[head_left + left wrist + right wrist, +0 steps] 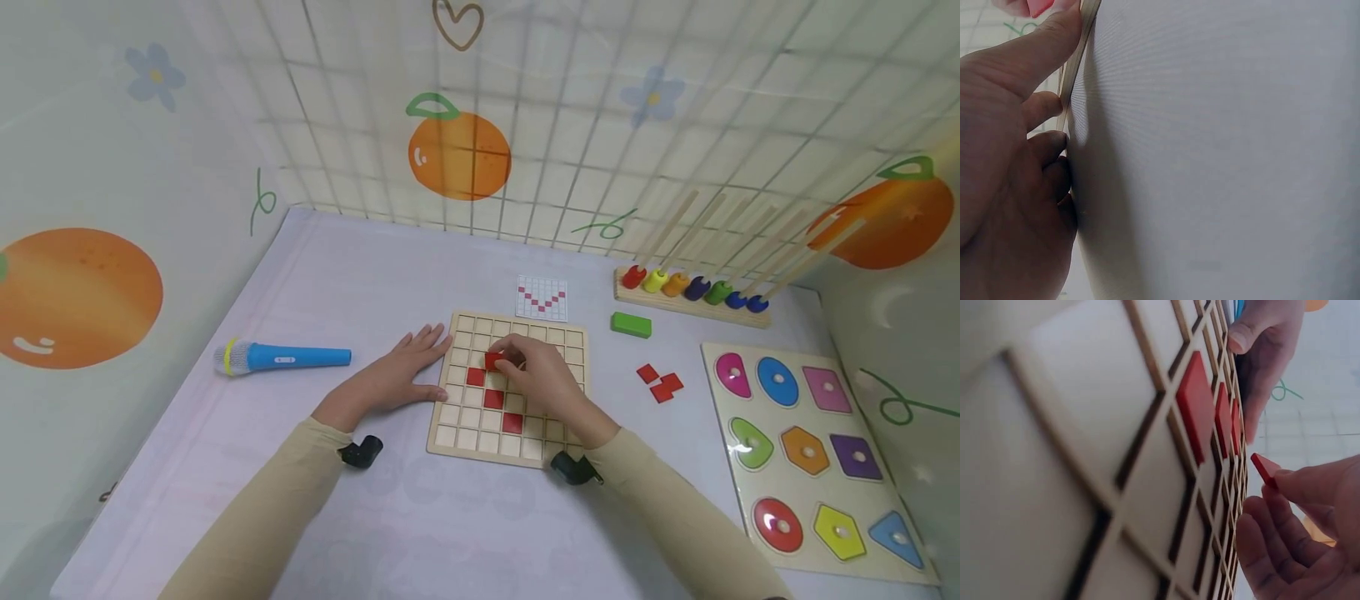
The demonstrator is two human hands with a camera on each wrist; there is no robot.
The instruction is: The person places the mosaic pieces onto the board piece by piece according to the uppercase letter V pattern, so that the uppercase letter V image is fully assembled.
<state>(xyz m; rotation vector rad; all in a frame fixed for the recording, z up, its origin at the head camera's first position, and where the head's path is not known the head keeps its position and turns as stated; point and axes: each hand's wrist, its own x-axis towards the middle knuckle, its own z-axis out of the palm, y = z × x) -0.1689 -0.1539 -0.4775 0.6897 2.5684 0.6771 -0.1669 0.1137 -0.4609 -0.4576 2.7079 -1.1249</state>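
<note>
I see a wooden grid board (510,387) lying flat on a pale table (360,275), with three red tiles already seated in its cells, running diagonally toward me. My right hand (543,379) hovers over the middle of the board and pinches a fourth red tile (492,360) between thumb and fingertips. The right wrist view shows that tile (1264,469) tilted, one corner pointing at the grid and not yet in any cell. It sticks out past the fingertips, so only its back edge sits inside the pinch.

My left hand (401,375) lies flat with straight fingers on the table, its thumb (1041,50) pressed to the board's left edge. It holds nothing.

What could go wrong, as I judge it: the tile goes down at an angle, catches on a wooden divider and jams or springs out of the light pinch. A slip could also nudge the seated tiles, or drop the tile in a cell that does not match the pattern card (542,298) behind the board. If the left hand eases off, the board might slide.

Three spare red tiles (660,383) lie on the table to the right, well apart from both hands.
</note>
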